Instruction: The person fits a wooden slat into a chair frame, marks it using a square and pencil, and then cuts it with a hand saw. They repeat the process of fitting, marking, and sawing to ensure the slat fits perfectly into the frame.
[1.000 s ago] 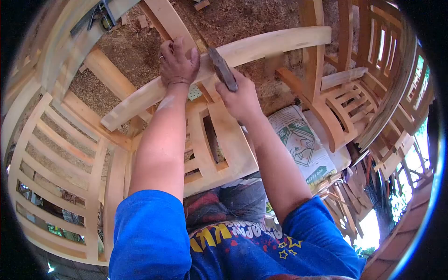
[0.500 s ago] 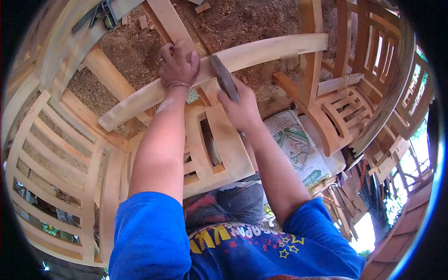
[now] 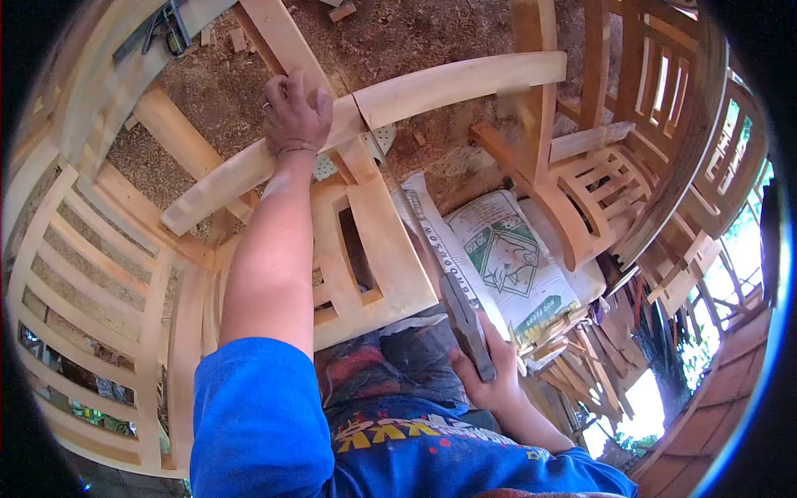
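Observation:
A long, curved wooden board [image 3: 465, 81] lies across the work in front of me. My left hand [image 3: 295, 120] is closed over it, left of the middle, with the fingers at its far edge. My right hand [image 3: 490, 365] grips the dark handle of a handsaw [image 3: 466, 328], low and close to my body. Seen nearly edge-on, the thin blade runs up and away to the board, crossing it right of my left hand. Below the board is a slatted wooden seat [image 3: 394, 241].
A straight wooden beam [image 3: 295, 41] extends beyond my left hand. Slatted furniture frames stand at left [image 3: 91, 274] and right [image 3: 614, 191]. A printed feed sack [image 3: 506, 257] lies right of the seat. A combination square [image 3: 173, 37] rests at upper left. Shavings cover the ground.
My right hand has drawn the saw back toward my body and to the right, exposing much of the blade. My left hand stays on the board; the view has shifted slightly.

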Action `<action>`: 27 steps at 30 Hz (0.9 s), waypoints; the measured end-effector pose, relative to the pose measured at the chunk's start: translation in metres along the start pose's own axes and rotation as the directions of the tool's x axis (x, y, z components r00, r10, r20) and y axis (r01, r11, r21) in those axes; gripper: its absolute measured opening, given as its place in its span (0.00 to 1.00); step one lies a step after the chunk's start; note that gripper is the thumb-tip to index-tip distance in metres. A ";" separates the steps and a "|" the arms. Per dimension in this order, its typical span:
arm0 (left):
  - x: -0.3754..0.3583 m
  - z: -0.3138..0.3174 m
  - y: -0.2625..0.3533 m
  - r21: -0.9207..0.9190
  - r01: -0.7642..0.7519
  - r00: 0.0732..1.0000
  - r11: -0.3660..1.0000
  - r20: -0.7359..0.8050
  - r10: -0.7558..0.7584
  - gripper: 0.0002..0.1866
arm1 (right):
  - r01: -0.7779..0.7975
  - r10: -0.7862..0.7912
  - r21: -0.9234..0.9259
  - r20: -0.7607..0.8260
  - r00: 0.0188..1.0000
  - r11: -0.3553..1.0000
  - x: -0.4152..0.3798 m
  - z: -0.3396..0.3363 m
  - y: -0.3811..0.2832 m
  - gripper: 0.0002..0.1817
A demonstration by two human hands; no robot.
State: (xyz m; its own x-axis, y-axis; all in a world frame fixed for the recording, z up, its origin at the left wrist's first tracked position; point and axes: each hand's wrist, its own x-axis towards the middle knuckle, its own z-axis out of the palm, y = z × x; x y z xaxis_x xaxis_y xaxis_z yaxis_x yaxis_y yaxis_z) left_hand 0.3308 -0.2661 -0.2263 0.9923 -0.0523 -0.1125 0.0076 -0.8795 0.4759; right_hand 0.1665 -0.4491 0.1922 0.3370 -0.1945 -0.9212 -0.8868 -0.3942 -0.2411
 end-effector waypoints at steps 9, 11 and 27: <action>0.015 0.009 -0.008 0.055 -0.045 0.995 0.997 -0.083 0.050 0.28 | 0.359 -0.339 0.101 -0.174 0.925 0.928 0.235 0.058 -0.038 0.28; -0.011 0.006 -0.007 0.187 -0.105 0.994 0.977 0.037 0.100 0.28 | 0.450 -0.412 0.148 -0.228 0.882 0.881 0.195 0.050 -0.020 0.29; 0.004 0.001 -0.002 -0.051 0.015 0.999 0.999 -0.033 -0.017 0.27 | 0.440 -0.429 0.031 -0.179 0.886 0.897 0.183 -0.083 0.036 0.46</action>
State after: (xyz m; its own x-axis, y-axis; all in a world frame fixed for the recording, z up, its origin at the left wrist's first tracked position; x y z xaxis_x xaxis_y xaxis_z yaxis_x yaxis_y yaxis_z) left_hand 0.3345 -0.2649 -0.2282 0.9955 -0.0220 -0.0920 0.0289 -0.8551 0.5176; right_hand 0.2222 -0.5733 0.0398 0.7350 -0.1639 -0.6579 -0.6571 -0.4116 -0.6315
